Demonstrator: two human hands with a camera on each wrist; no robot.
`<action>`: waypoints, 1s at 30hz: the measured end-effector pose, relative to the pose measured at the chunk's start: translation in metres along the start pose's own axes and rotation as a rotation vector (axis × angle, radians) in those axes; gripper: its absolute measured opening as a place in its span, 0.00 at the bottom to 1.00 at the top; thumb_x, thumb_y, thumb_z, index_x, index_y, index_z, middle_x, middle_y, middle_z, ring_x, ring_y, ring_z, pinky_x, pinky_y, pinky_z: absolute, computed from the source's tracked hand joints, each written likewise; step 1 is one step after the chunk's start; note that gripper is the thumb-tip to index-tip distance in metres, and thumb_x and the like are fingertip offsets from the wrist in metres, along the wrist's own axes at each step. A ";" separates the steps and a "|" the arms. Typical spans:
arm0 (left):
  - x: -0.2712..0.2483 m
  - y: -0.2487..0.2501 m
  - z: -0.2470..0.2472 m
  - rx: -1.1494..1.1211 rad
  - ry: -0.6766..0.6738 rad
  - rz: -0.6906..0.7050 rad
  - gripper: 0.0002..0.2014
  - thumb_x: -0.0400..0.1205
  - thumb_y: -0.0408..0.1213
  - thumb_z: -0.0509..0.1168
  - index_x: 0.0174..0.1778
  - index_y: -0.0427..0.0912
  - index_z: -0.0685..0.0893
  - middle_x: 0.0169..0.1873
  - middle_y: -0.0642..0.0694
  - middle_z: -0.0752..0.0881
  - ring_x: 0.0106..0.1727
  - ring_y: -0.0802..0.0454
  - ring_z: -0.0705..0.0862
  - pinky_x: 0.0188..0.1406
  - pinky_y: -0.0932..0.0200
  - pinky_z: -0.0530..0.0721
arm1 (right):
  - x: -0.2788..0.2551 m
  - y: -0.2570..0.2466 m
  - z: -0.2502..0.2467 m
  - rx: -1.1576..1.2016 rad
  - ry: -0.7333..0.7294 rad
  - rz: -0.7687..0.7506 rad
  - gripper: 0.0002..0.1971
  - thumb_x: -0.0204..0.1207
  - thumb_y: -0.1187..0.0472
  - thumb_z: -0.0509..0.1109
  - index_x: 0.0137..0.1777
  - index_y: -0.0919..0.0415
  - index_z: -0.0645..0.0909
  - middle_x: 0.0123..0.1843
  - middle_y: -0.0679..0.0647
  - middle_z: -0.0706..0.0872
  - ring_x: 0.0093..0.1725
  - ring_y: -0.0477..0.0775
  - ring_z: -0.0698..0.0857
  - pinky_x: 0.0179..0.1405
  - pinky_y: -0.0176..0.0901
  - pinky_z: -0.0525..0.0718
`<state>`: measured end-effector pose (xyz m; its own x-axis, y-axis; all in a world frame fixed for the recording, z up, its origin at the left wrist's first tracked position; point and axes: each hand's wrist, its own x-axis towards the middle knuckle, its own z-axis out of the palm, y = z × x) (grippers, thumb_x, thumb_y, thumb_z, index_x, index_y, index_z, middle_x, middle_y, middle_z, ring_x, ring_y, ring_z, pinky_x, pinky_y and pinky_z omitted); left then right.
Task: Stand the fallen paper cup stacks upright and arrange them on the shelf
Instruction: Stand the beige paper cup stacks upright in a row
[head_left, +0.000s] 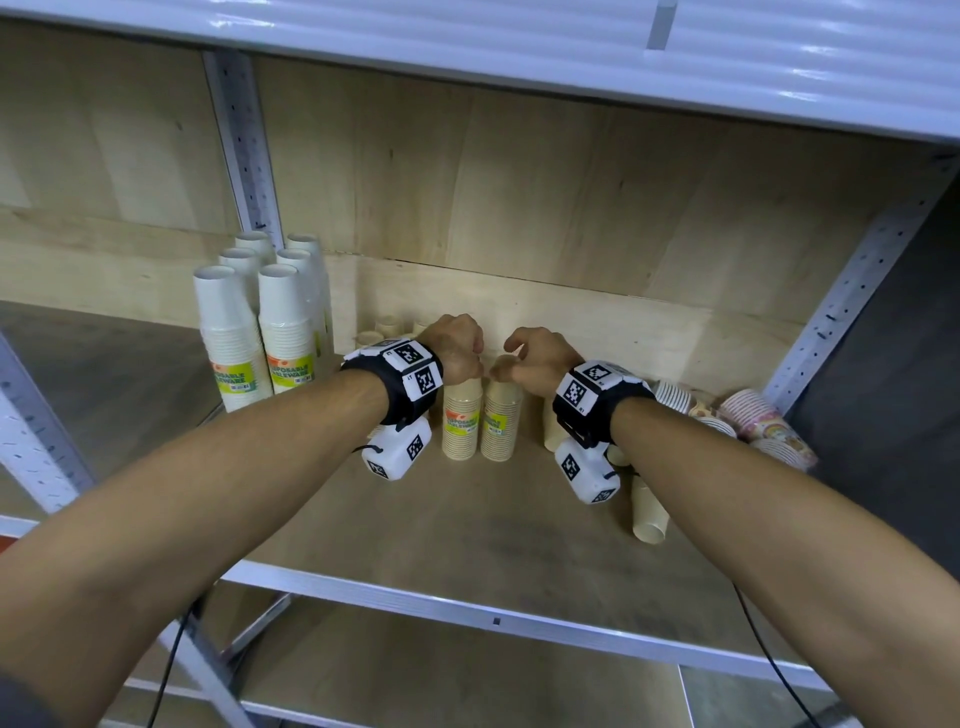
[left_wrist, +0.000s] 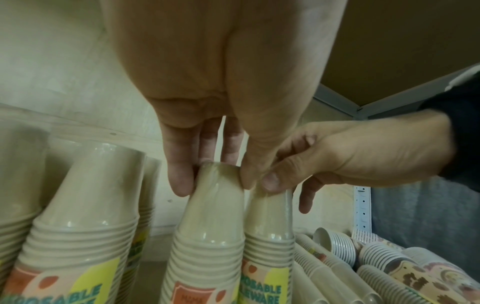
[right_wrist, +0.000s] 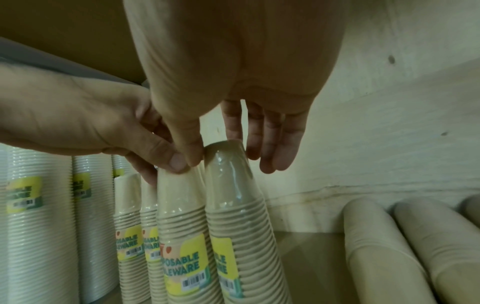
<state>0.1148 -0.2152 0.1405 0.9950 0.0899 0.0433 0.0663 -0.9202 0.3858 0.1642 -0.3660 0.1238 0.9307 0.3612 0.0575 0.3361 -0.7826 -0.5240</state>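
Observation:
Two beige paper cup stacks in clear wrap stand upright side by side in the middle of the shelf board (head_left: 467, 535). My left hand (head_left: 462, 353) grips the top of the left beige stack (head_left: 461, 415), thumb on one side and fingers on the other (left_wrist: 214, 185). My right hand (head_left: 524, 358) pinches the top of the right beige stack (head_left: 501, 421), its thumb against the left hand's thumb (right_wrist: 231, 162). Both stacks lean slightly in the wrist views. More upright beige stacks (right_wrist: 130, 216) stand behind them to the left.
Tall white cup stacks (head_left: 234, 338) stand upright in rows at the left. A beige stack (head_left: 649, 512) lies fallen under my right wrist, with others (right_wrist: 384, 246) lying beside it. Patterned cup stacks (head_left: 763, 421) lie at the far right by the shelf post (head_left: 841, 306).

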 end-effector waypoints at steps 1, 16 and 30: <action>0.000 0.000 0.000 -0.004 -0.001 0.001 0.17 0.77 0.40 0.73 0.62 0.44 0.84 0.61 0.43 0.82 0.58 0.44 0.82 0.51 0.55 0.82 | 0.000 -0.001 0.000 -0.011 0.004 -0.001 0.22 0.66 0.47 0.78 0.59 0.53 0.84 0.53 0.52 0.85 0.49 0.54 0.85 0.41 0.39 0.80; 0.001 0.004 -0.003 -0.020 -0.037 0.021 0.17 0.77 0.35 0.74 0.63 0.42 0.86 0.61 0.42 0.84 0.59 0.45 0.84 0.49 0.59 0.80 | -0.002 -0.012 -0.005 -0.094 -0.041 -0.005 0.18 0.67 0.53 0.77 0.58 0.54 0.86 0.56 0.54 0.86 0.53 0.56 0.85 0.43 0.41 0.80; -0.012 0.001 -0.035 0.105 -0.150 0.006 0.15 0.77 0.33 0.74 0.61 0.40 0.88 0.57 0.45 0.86 0.49 0.50 0.82 0.43 0.60 0.80 | -0.002 -0.042 -0.008 -0.139 -0.149 -0.086 0.15 0.69 0.57 0.79 0.56 0.58 0.89 0.55 0.55 0.88 0.55 0.55 0.87 0.52 0.45 0.86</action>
<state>0.1004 -0.2045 0.1725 0.9948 0.0339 -0.0956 0.0602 -0.9561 0.2868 0.1489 -0.3381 0.1527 0.8697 0.4923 -0.0351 0.4391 -0.8044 -0.4002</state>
